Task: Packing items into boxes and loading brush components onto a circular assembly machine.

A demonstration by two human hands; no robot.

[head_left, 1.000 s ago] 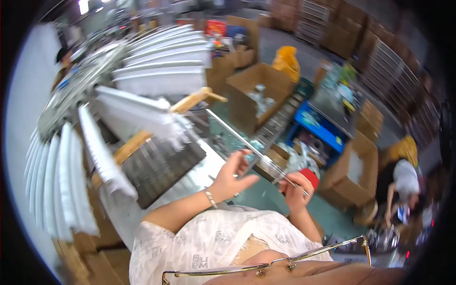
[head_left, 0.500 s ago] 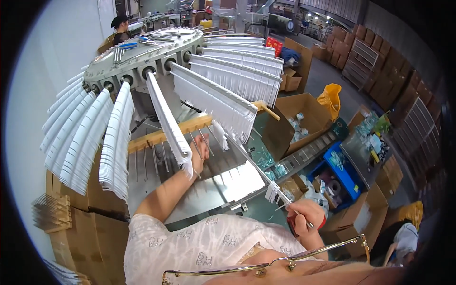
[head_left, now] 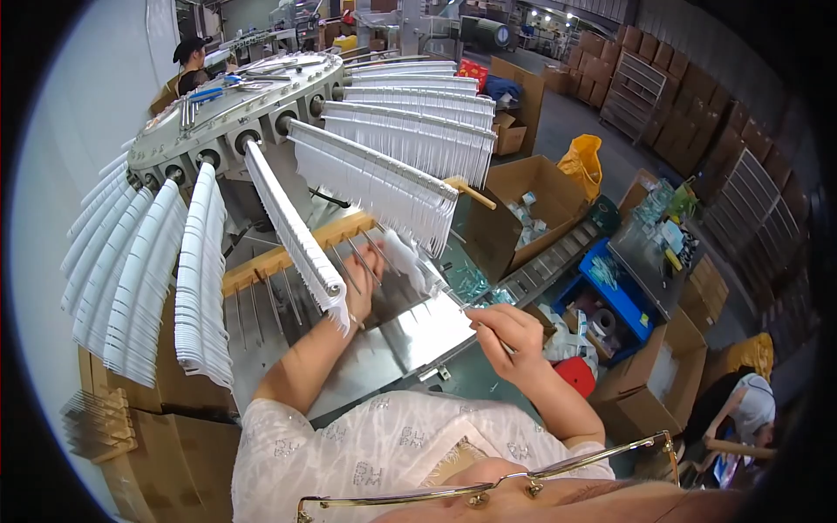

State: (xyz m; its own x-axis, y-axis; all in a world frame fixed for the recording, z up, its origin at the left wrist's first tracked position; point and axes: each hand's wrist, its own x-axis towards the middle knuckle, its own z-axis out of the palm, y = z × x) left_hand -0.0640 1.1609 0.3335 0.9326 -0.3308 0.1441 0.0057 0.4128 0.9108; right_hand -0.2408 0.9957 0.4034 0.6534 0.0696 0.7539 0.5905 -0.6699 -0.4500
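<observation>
My right hand (head_left: 510, 338) pinches the near end of a thin metal rod (head_left: 455, 301). White looped pieces (head_left: 405, 264), soft-looking and blurred, bunch along that rod toward its far end. My left hand (head_left: 364, 272) lies beneath the slim metal rods of a wooden rack (head_left: 327, 234), fingers loosely apart, close to the white bunch. Over my left wrist hangs a machine arm (head_left: 296, 231) covered with white strips, hiding part of the hand. More arms of this sort, densely hung with white strips (head_left: 375, 170), fan out from a large round grey turntable (head_left: 253, 91).
A steel tray surface (head_left: 427, 336) lies under my hands. To the right are an open cardboard box (head_left: 545, 187), a conveyor (head_left: 558, 270) and a blue bin (head_left: 623, 301). A co-worker (head_left: 187, 65) stands far left; another person (head_left: 741, 418) is at lower right.
My right hand has moved up and left along the rod, toward the rack. The white pieces near it have slid to the far end, joining the bunch. My left hand stays beside the rack.
</observation>
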